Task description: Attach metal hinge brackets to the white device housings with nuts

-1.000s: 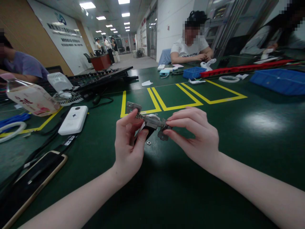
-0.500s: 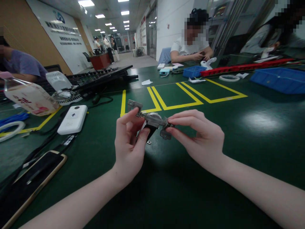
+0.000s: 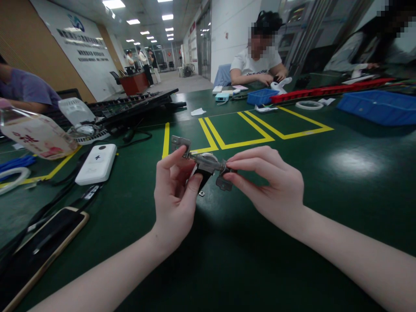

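Note:
Between my hands, above the green table (image 3: pixel 247 264), is a grey metal assembly (image 3: pixel 208 162) with a rod, a rounded middle piece and a flat bracket at either end. My left hand (image 3: pixel 177 197) is closed around its middle and left end, the thumb pressing on a black part (image 3: pixel 204 178) below. My right hand (image 3: pixel 271 177) pinches the right end with thumb and fingers, beside the lower bracket (image 3: pixel 224 183). The fingertips partly hide that end. Just below the assembly, a small metal nut (image 3: pixel 202 193) lies on the table.
To the left are a white power bank (image 3: pixel 97 164), a phone (image 3: pixel 42 255), black cables and a drink bottle (image 3: pixel 35 132). Yellow tape (image 3: pixel 240 144) marks the table ahead. Blue trays (image 3: pixel 378 108) and a red strip (image 3: pixel 325 92) lie farther right. A co-worker (image 3: pixel 256 65) sits opposite.
The whole view has shifted slightly. Both hands keep the same grip on the metal assembly, which shows almost no turn. Across the table, the co-worker's hands have lowered.

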Action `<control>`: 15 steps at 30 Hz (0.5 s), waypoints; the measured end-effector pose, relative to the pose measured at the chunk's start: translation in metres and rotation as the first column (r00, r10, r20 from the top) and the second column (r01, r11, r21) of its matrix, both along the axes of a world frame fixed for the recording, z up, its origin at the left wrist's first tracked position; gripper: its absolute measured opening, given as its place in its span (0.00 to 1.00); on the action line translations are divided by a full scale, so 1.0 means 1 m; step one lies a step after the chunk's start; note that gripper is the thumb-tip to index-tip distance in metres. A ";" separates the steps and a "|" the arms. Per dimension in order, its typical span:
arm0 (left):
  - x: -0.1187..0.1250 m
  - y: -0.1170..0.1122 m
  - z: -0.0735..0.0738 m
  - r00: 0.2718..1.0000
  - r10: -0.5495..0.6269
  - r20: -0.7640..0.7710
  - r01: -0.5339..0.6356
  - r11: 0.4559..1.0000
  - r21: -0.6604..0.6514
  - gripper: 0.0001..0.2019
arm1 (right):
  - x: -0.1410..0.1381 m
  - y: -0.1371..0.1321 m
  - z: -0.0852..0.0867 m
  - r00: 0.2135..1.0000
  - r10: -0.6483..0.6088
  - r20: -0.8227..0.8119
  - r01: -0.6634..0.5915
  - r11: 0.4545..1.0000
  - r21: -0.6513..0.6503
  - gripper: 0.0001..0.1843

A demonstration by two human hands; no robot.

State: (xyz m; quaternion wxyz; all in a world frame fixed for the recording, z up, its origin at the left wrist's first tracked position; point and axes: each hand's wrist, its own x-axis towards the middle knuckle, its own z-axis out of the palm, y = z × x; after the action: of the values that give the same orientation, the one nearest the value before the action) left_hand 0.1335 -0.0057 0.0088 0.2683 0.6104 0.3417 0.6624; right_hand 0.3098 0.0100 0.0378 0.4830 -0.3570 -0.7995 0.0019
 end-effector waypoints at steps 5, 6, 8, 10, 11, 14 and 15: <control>-0.002 0.003 -0.001 1.000 0.004 -0.028 -0.002 0.999 0.046 0.22 | 0.000 0.001 0.000 1.000 -0.016 -0.003 0.017 0.996 0.084 0.03; -0.002 0.003 -0.001 0.999 0.007 -0.036 -0.006 0.999 0.045 0.22 | 0.000 0.001 -0.001 1.000 -0.014 -0.010 0.015 0.997 0.080 0.03; -0.003 0.003 -0.001 0.999 0.010 -0.053 -0.008 0.999 0.037 0.22 | -0.001 0.001 -0.002 1.000 -0.005 -0.016 0.006 0.998 0.063 0.04; -0.003 0.003 -0.001 0.998 0.008 -0.063 -0.006 1.000 0.028 0.22 | -0.002 0.000 -0.003 1.000 0.003 -0.030 -0.001 0.999 0.040 0.05; -0.004 0.003 0.000 0.998 0.009 -0.063 -0.007 1.000 0.022 0.22 | -0.002 -0.001 -0.004 0.999 0.006 -0.040 -0.005 1.000 0.031 0.05; -0.004 0.003 0.000 0.998 0.023 -0.052 -0.023 1.000 0.003 0.22 | -0.002 -0.002 -0.005 0.998 0.023 -0.053 -0.022 1.000 0.015 0.08; -0.004 0.003 0.001 0.998 0.027 -0.048 -0.027 1.000 -0.003 0.22 | -0.003 -0.003 -0.006 0.998 0.030 -0.053 -0.030 1.000 0.009 0.08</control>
State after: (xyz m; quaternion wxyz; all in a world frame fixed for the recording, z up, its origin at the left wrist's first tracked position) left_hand 0.1295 -0.0025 0.0094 0.2520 0.6209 0.3575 0.6505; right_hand 0.3071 0.0074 0.0321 0.5054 -0.3428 -0.7917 0.0151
